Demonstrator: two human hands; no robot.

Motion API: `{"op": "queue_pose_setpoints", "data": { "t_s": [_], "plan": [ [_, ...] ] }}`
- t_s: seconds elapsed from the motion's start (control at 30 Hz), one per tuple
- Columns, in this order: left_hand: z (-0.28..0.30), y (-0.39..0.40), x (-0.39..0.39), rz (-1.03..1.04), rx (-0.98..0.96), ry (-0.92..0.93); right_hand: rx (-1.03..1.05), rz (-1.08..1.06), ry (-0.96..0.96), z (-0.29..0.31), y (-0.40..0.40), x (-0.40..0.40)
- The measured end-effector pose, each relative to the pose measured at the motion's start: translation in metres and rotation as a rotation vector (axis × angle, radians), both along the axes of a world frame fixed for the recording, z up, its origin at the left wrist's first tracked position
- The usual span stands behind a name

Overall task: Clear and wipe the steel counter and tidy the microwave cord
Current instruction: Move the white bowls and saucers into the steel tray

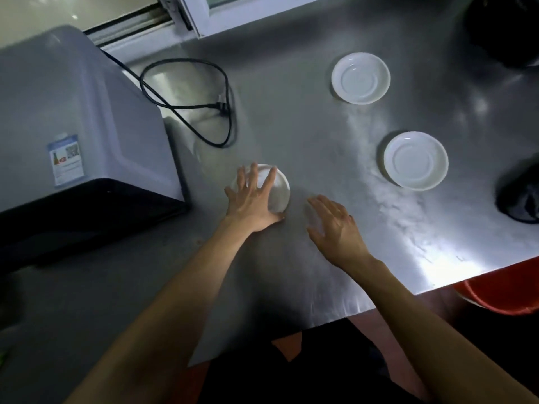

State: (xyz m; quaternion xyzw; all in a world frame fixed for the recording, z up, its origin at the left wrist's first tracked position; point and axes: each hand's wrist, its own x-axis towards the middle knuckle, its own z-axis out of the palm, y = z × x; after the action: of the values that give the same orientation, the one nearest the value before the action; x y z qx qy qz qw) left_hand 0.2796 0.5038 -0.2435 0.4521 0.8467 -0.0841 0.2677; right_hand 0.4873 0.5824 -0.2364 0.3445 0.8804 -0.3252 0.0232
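A steel counter (pixel 306 135) carries three white saucers. My left hand (pixel 250 199) lies with spread fingers on top of the nearest saucer (pixel 280 191), close to the microwave (pixel 73 112). My right hand (pixel 335 228) hovers open just right of it, over bare steel, holding nothing. Two more saucers sit further right, one at the back (pixel 360 78) and one nearer (pixel 416 160). The microwave's black cord (pixel 186 106) lies in a loose loop on the counter behind the hands, its plug (pixel 221 107) resting inside the loop.
A window frame (pixel 204 13) runs along the back edge. Dark objects sit at the far right top (pixel 504 27) and right edge (pixel 522 196). A red bucket (pixel 501 293) stands below the counter's front right edge.
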Motion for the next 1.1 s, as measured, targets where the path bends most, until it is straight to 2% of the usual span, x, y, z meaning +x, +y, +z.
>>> {"op": "queue_pose_setpoints", "data": {
  "t_s": [0.3,0.57,0.83,1.1],
  "plan": [
    [-0.002,0.036,0.006,0.032,0.046,0.055,0.022,0.019,0.027,-0.011,0.034,-0.002],
    [0.005,0.092,0.042,-0.057,0.151,0.046,0.167,-0.168,0.068,-0.01,0.111,0.026],
    [0.013,0.15,0.082,-0.161,0.173,0.02,0.174,-0.222,-0.244,-0.015,0.188,0.058],
    [0.004,0.172,0.105,-0.174,0.105,0.021,0.166,-0.181,-0.353,-0.03,0.221,0.061]
  ]
}}
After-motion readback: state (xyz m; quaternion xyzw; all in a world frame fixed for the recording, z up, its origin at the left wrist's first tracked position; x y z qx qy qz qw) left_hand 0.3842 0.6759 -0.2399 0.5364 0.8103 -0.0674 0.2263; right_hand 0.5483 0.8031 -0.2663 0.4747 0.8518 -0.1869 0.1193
